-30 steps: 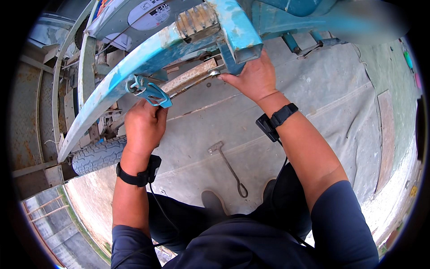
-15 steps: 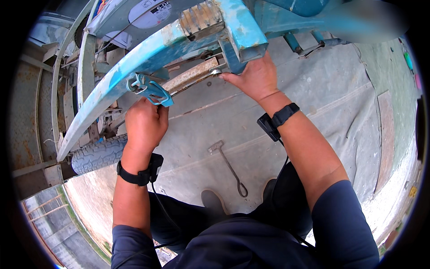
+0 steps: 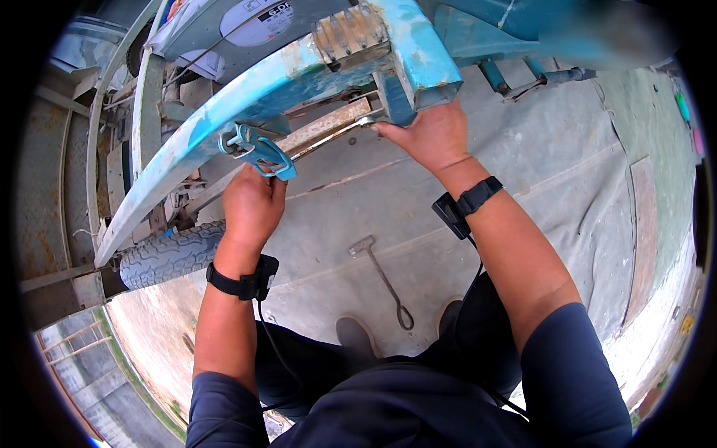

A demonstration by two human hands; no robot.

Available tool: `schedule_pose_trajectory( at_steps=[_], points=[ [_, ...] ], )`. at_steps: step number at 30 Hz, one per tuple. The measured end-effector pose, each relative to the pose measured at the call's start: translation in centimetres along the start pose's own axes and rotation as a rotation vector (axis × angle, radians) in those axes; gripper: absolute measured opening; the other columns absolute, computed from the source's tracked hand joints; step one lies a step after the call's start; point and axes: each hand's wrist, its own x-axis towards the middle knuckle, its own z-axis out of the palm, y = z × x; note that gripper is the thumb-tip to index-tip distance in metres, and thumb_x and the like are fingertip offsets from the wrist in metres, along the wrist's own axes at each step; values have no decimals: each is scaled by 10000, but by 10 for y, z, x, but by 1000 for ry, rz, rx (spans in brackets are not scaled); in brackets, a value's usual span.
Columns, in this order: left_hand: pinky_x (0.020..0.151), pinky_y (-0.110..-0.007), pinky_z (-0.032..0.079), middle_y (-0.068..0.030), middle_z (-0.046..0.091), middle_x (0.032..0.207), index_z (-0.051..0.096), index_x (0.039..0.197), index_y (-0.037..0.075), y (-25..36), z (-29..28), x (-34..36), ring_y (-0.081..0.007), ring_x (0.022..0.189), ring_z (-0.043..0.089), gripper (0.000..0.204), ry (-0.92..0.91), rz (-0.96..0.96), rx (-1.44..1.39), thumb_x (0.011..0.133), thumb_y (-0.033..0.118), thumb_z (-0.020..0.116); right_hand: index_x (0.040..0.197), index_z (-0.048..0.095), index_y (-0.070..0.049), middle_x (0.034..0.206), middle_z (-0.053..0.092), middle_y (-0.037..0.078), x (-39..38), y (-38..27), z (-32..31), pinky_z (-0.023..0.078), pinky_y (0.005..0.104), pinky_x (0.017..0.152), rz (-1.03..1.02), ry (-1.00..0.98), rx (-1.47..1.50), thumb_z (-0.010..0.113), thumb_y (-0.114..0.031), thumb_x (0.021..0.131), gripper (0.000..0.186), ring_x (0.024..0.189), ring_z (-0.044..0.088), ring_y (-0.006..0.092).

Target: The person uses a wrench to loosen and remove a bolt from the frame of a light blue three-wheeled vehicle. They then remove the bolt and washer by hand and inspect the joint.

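Observation:
My left hand (image 3: pixel 254 200) is closed just below a blue metal bracket (image 3: pixel 263 154) that hangs from a curved blue frame (image 3: pixel 224 112). A thin shiny bar, looking like a wrench (image 3: pixel 328 139), runs from this hand toward the right, along a rusty metal strip (image 3: pixel 328 123). Its far end meets the thumb tip of my right hand (image 3: pixel 433 137). That hand's other fingers are bent out of sight behind the open end of a blue square tube (image 3: pixel 437 95). Exactly what they grip is hidden.
A hammer (image 3: pixel 362 246) with a looped rod handle lies on the grey ground sheet (image 3: pixel 523 201) by my feet. At the left is a tyre (image 3: pixel 168 257) beneath the metal framework. A coil spring (image 3: pixel 351 33) sits on top of the blue frame. Farther right lies a narrow board (image 3: pixel 642 231).
The blue frame and both hands appear slightly farther right in the picture. More of the wrench's bright edge shows between the hands. The hammer stays where it was.

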Motion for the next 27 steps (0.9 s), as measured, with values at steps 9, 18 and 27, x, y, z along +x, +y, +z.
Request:
schedule_pose_trajectory(
  at_steps=[9, 18, 27],
  points=[
    [671, -463, 509, -207, 672, 817, 667, 984, 19, -16, 38, -4, -419, 777, 662, 267, -162, -47, -92, 1033, 281, 686, 1295, 654, -67, 1331, 681, 111, -1, 8, 3, 461, 470, 1134, 8, -14, 20, 961, -429, 635, 812, 1363, 550, 381],
    [805, -417, 545, -194, 722, 909, 666, 1054, 3, -30, 126, 15, -337, 871, 697, 373, -605, -250, -471, 1087, 368, 597, 1279, 661, -85, 1312, 684, 101, 0, 3, 5, 471, 471, 1122, -16, 8, 11, 972, -437, 617, 812, 1349, 561, 382],
    [843, -449, 550, -208, 732, 1065, 665, 1198, 25, -3, 103, 16, -391, 947, 706, 288, -292, -31, -355, 1022, 252, 666, 1274, 664, -78, 1302, 690, 106, 2, 0, 1, 475, 467, 1120, -13, 38, 42, 976, -412, 614, 802, 1342, 564, 386]
  ],
)
